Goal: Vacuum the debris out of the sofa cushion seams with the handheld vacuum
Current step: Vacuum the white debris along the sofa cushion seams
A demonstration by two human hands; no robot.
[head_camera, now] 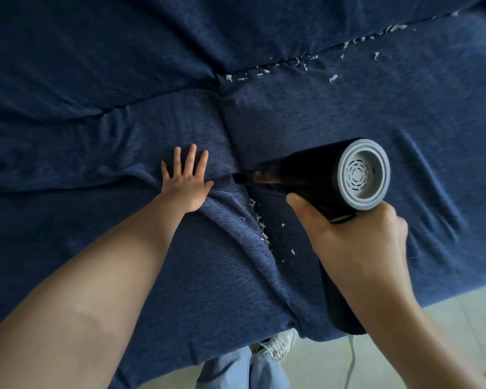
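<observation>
Here left hand (186, 183) lies flat on the sofa (101, 153), fingers straight and spread, just left of the seam (237, 175). Right hand (351, 237) grips the vacuum (328, 178) handle, fingers curled round it, right of the seam. Nozzle tip sits at the seam. White debris (261, 228) lies along the seam nearer the person; more debris along the back seam, far right.
</observation>
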